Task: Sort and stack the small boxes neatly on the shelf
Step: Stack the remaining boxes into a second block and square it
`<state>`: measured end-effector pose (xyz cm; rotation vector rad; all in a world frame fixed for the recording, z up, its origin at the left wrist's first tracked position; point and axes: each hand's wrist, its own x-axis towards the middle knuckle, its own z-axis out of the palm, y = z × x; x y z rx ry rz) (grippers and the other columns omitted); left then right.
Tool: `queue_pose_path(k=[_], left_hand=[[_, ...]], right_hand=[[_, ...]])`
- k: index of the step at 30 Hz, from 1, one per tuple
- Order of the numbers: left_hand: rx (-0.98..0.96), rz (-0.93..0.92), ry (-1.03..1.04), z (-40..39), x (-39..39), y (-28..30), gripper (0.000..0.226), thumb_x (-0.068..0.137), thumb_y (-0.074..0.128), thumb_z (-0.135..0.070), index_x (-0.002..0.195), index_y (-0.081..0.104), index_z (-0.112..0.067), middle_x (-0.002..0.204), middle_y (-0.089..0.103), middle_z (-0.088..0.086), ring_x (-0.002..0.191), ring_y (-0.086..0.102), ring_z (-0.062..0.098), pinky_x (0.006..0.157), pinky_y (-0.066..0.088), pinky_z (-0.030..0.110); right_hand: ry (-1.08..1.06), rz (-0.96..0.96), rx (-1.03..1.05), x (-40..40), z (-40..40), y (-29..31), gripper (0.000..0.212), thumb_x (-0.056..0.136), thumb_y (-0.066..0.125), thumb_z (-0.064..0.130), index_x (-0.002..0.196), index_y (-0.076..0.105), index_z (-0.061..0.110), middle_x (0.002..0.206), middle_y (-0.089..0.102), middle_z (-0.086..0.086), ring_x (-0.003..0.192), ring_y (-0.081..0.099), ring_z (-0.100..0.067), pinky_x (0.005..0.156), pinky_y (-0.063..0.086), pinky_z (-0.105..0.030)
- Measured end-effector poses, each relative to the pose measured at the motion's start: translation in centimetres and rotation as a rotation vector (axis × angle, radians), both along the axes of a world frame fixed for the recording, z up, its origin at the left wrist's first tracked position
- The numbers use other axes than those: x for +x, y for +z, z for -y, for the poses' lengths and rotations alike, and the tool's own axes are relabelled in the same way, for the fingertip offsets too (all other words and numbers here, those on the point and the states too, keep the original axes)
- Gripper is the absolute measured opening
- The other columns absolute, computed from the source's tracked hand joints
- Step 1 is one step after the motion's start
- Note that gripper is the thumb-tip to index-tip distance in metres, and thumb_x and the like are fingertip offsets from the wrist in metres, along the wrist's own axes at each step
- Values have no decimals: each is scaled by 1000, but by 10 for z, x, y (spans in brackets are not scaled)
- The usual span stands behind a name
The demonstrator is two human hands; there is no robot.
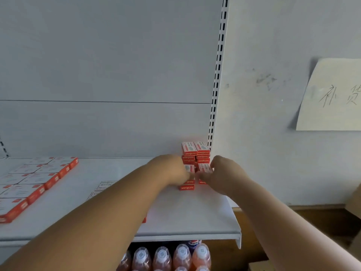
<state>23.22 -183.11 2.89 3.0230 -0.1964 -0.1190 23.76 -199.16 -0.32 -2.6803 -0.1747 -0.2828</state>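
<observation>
A: Where are the small red-and-white cardboard boxes [196, 153]?

B: Stacked in two columns, centre-right of frame, at the back right corner of the white metal shelf [195, 216].

A: Hands?

B: Left hand [172, 169] and right hand [224, 173] are at the front stack, one each side, fingers curled on the top boxes. Grip looks like a pinch; blurred.

A: Else?

B: Flat red-edged white packs [39, 177] lie in rows lower left. Orange drink bottles [172, 257] are below.

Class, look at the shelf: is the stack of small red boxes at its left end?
No. The stack of small red boxes stands at the shelf's right end, beside the slotted upright.
</observation>
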Motion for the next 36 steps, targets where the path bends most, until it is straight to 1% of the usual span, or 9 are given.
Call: queue_pose_path(k=[2, 4, 10, 15, 20, 24, 27, 31, 36], left_hand=[[19, 27, 76, 1, 3, -4, 36, 93, 49, -50, 77, 58, -18, 83, 58, 4, 75, 52, 20, 57, 35, 27], [37, 52, 150, 0, 5, -6, 40, 91, 49, -49, 64, 44, -20, 69, 47, 0, 63, 47, 15, 50, 30, 26], [-73, 82, 265, 7, 1, -16, 48, 79, 58, -67, 61, 49, -24, 62, 51, -6, 57, 48, 9, 48, 29, 26], [-120, 172, 358, 3, -7, -10, 33, 74, 63, -48, 68, 64, -16, 62, 57, 0, 57, 54, 16, 46, 30, 26], [-493, 412, 343, -12, -25, -3, 5, 90, 64, -33, 87, 61, -32, 85, 65, -12, 75, 60, 9, 57, 43, 26], [-697, 476, 321, -44, -45, 3, 15, 96, 61, -25, 99, 64, -39, 91, 66, -19, 79, 62, 7, 58, 44, 15], [-793, 502, 335, -81, -58, 6, 18, 95, 64, -23, 102, 67, -38, 90, 70, -15, 75, 68, 10, 58, 48, 16], [-882, 464, 396, -131, -64, 3, 13, 92, 67, -18, 97, 69, -31, 85, 73, -7, 70, 70, 12, 55, 49, 20], [-894, 311, 489, -185, -50, -9, 9, 91, 67, -17, 85, 69, -24, 79, 74, -3, 62, 69, 11, 47, 43, 20]], right_hand=[[17, -24, 32, 2, 4, -1, 36, 78, 67, 47, 62, 43, 26, 59, 47, 11, 53, 44, -4, 43, 27, -23], [52, -80, 60, 4, 10, -1, 34, 78, 66, 44, 59, 47, 24, 56, 50, 8, 50, 46, -5, 41, 27, -22], [148, -133, 244, 11, 24, -7, 15, 77, 69, 34, 79, 56, 28, 73, 61, 6, 54, 55, -10, 39, 35, -20], [223, -142, 621, 13, 34, -7, 9, 87, 63, 18, 93, 61, 24, 71, 64, 2, 43, 53, -6, 39, 38, -18], [349, -132, 956, 8, 30, 2, 17, 93, 58, 14, 99, 68, 27, 69, 65, 4, 53, 53, -12, 53, 41, -33], [377, -89, 922, 1, 10, 13, 26, 94, 55, 14, 100, 71, 34, 65, 65, 6, 54, 50, -13, 52, 42, -31], [393, -103, 863, -4, -19, 21, 30, 94, 54, 13, 93, 71, 37, 64, 65, 10, 50, 51, -9, 49, 42, -27], [332, -124, 752, -9, -59, 25, 14, 92, 59, 15, 92, 62, 29, 76, 63, -2, 41, 49, -4, 37, 36, -19], [267, -167, 443, -5, -112, 21, 9, 93, 61, 21, 88, 57, 26, 84, 69, -2, 56, 57, -14, 41, 41, -21]])
